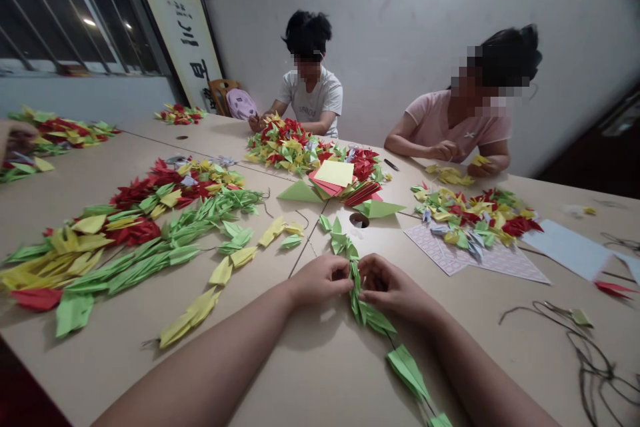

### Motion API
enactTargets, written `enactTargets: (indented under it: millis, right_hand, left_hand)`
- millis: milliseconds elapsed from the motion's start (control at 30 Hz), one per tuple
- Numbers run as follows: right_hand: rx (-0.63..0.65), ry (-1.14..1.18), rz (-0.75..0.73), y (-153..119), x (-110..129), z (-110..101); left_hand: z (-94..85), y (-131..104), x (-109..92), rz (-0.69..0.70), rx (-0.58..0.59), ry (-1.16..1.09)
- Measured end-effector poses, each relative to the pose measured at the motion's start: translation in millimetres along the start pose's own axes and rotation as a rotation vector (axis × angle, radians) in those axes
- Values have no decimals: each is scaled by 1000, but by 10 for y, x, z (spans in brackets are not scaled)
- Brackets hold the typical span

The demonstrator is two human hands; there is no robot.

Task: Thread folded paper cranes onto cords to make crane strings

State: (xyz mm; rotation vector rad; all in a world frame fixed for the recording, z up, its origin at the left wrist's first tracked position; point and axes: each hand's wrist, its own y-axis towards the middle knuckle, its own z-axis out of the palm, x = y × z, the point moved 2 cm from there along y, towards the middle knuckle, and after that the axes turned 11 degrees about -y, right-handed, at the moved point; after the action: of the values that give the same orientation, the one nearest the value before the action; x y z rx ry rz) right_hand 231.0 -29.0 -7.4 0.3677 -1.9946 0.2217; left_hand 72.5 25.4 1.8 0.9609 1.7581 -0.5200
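Note:
Both my hands close on a string of green folded paper pieces (413,368) that runs from the table's middle down toward me. My left hand (320,281) pinches it from the left side. From the right, the fingers of my right hand (395,285) grip the same string, partly hiding the pieces between them. Dark cord shows between the spaced pieces below my hands. Left of my forearm lies a string of yellow folded paper (195,317). Beyond it rests a thick bundle of green folded paper (145,267).
Mixed folded-paper heaps (473,217) cover parts of the table. Square paper sheets (334,173) lie near a cable hole (359,221). Loose cord (590,360) tangles at right. Two people (313,97) work across the table; another person's hand (20,140) shows at far left.

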Motion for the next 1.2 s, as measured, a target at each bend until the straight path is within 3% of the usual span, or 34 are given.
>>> enactTargets:
  millis: [300,433,600,867,1200]
  right_hand:
    - [-163,-131,-11,8,45,-14]
    - [-167,-140,-7,16,38,-22]
    - [-153,41,69,10,22,-23]
    - [-83,80,111,1,39,-13]
    - [-92,119,128,-17,55,-23]
  left_hand:
    - [1,-7,22,-27,40,4]
    - [0,-8,17,-6,18,23]
    - [-12,-5,-19,28,-80,100]
    - [-13,-4,-27,89,-43,64]
    - [-6,-7,-43,80,-45,-105]
